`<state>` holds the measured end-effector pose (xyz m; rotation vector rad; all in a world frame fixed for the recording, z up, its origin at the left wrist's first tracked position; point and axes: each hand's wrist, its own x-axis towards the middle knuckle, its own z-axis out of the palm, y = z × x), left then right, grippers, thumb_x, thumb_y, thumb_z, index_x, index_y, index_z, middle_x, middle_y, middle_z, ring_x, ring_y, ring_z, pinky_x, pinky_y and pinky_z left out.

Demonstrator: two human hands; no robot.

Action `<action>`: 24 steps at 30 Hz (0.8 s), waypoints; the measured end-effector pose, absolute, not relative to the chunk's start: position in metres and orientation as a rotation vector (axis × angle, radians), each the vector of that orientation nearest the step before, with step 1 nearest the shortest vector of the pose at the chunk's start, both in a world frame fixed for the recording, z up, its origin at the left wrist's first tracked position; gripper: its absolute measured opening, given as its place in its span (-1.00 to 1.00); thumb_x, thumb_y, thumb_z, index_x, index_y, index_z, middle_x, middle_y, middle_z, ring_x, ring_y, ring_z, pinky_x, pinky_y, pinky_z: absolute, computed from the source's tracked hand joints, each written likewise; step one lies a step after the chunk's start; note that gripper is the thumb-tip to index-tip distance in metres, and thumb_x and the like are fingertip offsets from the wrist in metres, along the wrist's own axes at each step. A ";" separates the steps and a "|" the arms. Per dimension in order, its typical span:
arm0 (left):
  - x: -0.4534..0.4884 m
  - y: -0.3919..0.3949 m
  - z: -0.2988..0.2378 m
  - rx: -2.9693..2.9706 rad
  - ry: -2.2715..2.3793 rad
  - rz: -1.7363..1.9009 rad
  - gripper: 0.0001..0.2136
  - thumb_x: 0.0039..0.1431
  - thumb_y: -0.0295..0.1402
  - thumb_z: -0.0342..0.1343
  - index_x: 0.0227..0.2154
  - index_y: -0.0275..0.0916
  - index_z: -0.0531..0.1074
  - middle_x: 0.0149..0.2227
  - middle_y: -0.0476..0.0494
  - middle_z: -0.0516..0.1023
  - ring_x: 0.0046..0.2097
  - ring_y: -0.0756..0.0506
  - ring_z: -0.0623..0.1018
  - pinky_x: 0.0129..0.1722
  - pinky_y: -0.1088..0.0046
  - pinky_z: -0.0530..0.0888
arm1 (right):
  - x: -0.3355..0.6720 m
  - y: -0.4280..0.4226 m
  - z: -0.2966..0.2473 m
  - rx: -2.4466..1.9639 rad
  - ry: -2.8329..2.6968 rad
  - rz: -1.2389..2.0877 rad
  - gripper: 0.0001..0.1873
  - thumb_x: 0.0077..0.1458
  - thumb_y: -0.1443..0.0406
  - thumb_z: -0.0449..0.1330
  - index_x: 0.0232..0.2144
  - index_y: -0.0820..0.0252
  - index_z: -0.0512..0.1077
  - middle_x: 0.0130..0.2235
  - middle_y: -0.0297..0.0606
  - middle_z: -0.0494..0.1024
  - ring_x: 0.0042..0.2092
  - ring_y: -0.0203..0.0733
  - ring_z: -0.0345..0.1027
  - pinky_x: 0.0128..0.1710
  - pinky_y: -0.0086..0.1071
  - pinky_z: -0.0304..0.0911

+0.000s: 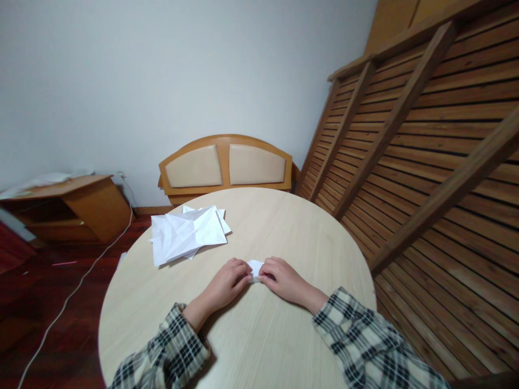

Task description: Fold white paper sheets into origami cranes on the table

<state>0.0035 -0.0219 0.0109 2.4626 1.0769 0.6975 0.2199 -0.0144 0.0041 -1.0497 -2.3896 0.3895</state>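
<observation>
A small folded piece of white paper (255,268) lies on the round light-wood table (284,227), mostly covered by my hands. My left hand (227,282) pinches its left side with the fingers curled down. My right hand (281,278) presses and pinches its right side, fingers closed on it. Both hands meet fingertip to fingertip over the paper. Plaid sleeves cover both forearms.
A loose pile of creased white paper sheets (187,233) lies at the table's far left. Behind the table stands a wooden headboard (225,165). A slatted wooden frame (425,140) leans at right. A low wooden cabinet (68,208) and a white cable (81,281) are on the left floor.
</observation>
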 end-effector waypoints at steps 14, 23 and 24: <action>0.005 -0.020 0.004 2.389 1.144 0.778 -0.83 0.16 -0.57 0.04 -0.27 -0.22 0.47 -0.25 -0.14 0.51 -0.15 -0.14 0.45 -0.12 0.29 0.42 | 0.219 -0.015 0.007 -1.152 -2.297 0.436 -0.94 0.12 0.42 0.24 -0.40 0.22 0.47 -0.41 -0.34 0.45 -0.33 -0.24 0.29 -0.27 -0.38 0.12; 0.006 -0.020 0.001 2.397 1.155 0.810 -0.80 0.14 -0.58 0.05 -0.25 -0.21 0.48 -0.21 -0.16 0.52 -0.11 -0.16 0.45 -0.07 0.25 0.42 | 0.219 -0.014 0.006 -1.142 -2.283 0.457 -0.90 0.11 0.46 0.22 -0.39 0.21 0.49 -0.41 -0.34 0.45 -0.31 -0.24 0.31 -0.26 -0.39 0.14; 0.006 -0.020 0.001 2.399 1.159 0.814 -0.80 0.14 -0.57 0.05 -0.24 -0.20 0.48 -0.19 -0.16 0.52 -0.10 -0.16 0.44 -0.05 0.23 0.42 | 0.219 -0.014 0.006 -1.141 -2.282 0.455 -0.89 0.11 0.47 0.22 -0.40 0.21 0.49 -0.41 -0.34 0.44 -0.32 -0.24 0.31 -0.26 -0.39 0.14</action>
